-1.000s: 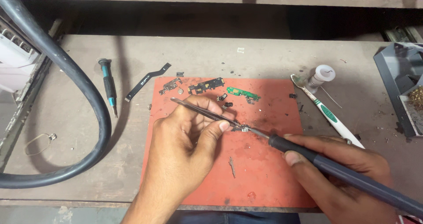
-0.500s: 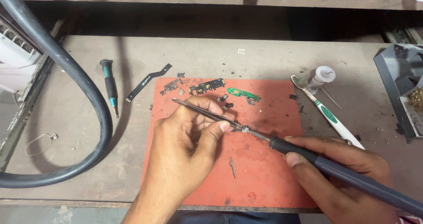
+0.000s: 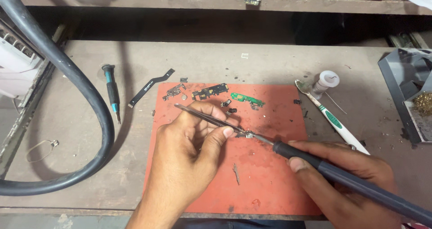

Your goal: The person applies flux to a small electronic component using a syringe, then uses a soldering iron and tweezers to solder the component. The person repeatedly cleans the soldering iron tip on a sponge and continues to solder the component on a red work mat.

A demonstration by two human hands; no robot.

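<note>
Head view: on the red mat (image 3: 270, 184), a tiny component (image 3: 248, 134) lies at three o'clock from the left hand (image 3: 189, 152), whose fingers pinch tweezers (image 3: 209, 119) closed on it. Right hand (image 3: 346, 179), fingers wrapped around the soldering iron (image 3: 342, 177), brings its tip in from four o'clock, touching the component.

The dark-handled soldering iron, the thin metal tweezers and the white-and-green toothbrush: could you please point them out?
dark-handled soldering iron (image 3: 351, 181), head view, on its grip.
thin metal tweezers (image 3: 202, 115), head view, mid-shaft.
white-and-green toothbrush (image 3: 335, 121), head view, on the green handle patch.
</note>
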